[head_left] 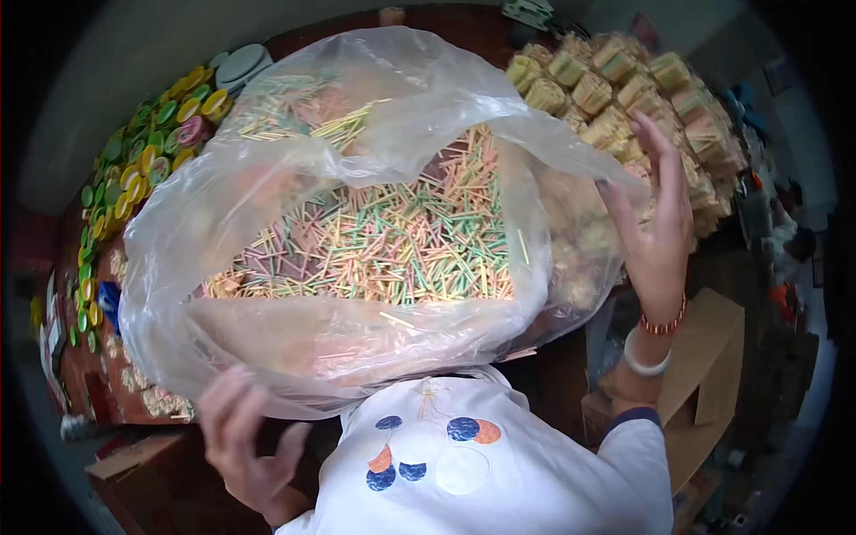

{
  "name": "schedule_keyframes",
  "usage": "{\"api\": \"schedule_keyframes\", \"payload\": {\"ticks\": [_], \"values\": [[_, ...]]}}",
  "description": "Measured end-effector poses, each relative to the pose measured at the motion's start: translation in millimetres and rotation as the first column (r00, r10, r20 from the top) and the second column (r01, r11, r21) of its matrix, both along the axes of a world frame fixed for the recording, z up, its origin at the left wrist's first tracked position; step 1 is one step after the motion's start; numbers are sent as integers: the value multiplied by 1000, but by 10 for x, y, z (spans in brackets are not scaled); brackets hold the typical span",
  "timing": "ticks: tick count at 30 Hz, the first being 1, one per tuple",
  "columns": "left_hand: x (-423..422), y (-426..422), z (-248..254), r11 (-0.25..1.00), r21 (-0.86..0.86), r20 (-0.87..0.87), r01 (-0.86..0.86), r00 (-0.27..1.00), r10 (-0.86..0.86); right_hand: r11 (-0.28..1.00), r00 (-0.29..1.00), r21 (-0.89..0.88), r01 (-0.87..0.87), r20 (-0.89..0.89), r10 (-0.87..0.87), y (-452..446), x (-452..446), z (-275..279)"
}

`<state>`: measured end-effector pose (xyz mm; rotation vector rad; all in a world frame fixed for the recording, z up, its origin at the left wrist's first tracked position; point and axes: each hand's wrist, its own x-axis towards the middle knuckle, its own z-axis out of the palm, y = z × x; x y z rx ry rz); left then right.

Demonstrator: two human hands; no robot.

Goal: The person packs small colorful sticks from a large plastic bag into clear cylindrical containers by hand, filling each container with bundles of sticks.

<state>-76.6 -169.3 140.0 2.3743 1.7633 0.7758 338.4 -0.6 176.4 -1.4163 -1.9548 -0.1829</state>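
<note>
A big clear plastic bag (pixel 526 223) lies wide open on the table in front of me. Inside it is a loose heap of short thin pastel sticks (pixel 401 241), in green, yellow, pink and orange. My right hand (pixel 658 223) is at the bag's right rim, fingers apart, with the thumb close against the plastic; whether it touches is hard to see. Below the bag's near left edge is my left hand (pixel 245 446), slightly blurred, its fingers spread and nothing visible in it. A few sticks (pixel 397 319) lie on the bag's near fold.
At the back right rises a stack of stick bundles (pixel 593 94). Green and yellow round containers (pixel 134 178) crowd the table's left side, near pale round lids (pixel 241 67). Cardboard boxes (pixel 713 357) stand at lower right, and another box (pixel 134 455) at lower left.
</note>
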Motion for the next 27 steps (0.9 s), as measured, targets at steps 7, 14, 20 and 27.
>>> {"api": "schedule_keyframes", "payload": {"ticks": [7, 14, 20, 27], "values": [[327, 114, -643, 718, -657, -64, 228, 933, -355, 229, 832, -940, 253, 91, -547, -1751, 631, -1062], [420, 166, -823, 714, -626, -117, 315, 867, -485, 536, 100, -595, -599, -720, -687, -1989, 167, -2383], [330, 202, -1085, 776, -494, -251, 393, 790, -559, 554, 303, -632, -542, -762, -572, -1541, -76, -1694], [201, 466, -647, 807, -465, -128, 364, 874, -468, 572, 443, -480, -665, -870, -214, -318, -549, -1143]]}}
